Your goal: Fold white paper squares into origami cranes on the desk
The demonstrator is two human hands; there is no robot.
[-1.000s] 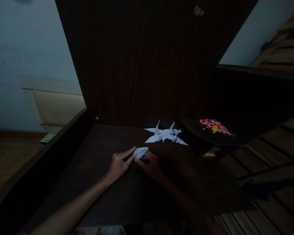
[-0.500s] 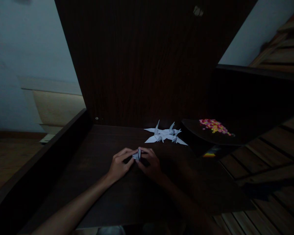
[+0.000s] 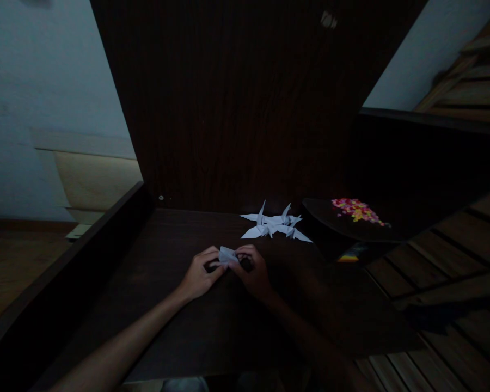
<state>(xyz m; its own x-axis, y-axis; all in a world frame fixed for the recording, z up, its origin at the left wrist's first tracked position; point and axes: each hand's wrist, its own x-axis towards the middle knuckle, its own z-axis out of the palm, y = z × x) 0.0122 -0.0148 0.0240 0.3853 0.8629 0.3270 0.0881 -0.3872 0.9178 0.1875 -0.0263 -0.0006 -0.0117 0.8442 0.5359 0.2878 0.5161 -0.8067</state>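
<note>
Left hand and right hand pinch one small folded white paper over the bench, near the pointed figures. Judgement: align edges before pressing any crease; keep thumb pressure light, even.

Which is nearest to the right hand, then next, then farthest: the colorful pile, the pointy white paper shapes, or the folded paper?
1. Folded paper: touching the right hand, on its left.
2. Pointy white paper shapes: beyond the hand.
3. Colorful pile: off to the right, farthest.
</note>
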